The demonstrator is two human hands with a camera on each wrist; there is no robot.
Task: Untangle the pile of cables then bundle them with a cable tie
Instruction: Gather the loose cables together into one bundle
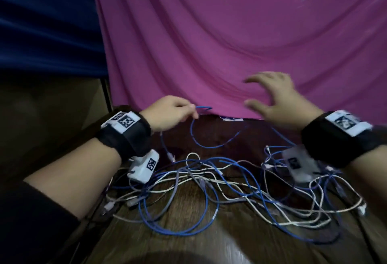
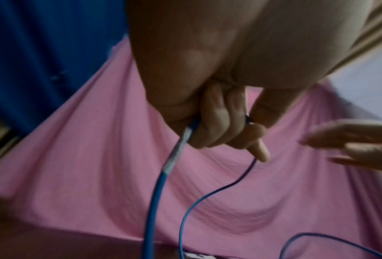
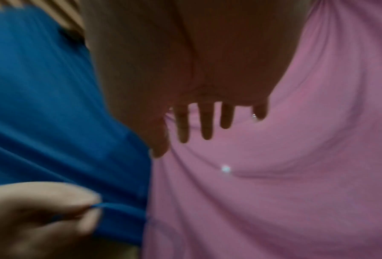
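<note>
Cables (image 1: 209, 190) were the whole business, and from the grip outward little was sorted. The left hand (image 1: 167, 112) pinched one blue cable (image 1: 206, 142) near its end, fingers curled round it, lifted just above the surface (image 1: 188, 242); the strand looped down from that grip and ran back into the heap. The right hand (image 1: 272, 98) hovered nearby with fingers spread wide, holding nothing. Below both wrists, blue, white and grey leads lay crossed over one another on the dark wooden surface, plainly knotted together. I'd say untangling had barely begun: one strand partly drawn out, the rest untouched, nothing bundled. I saw no cable tie.
</note>
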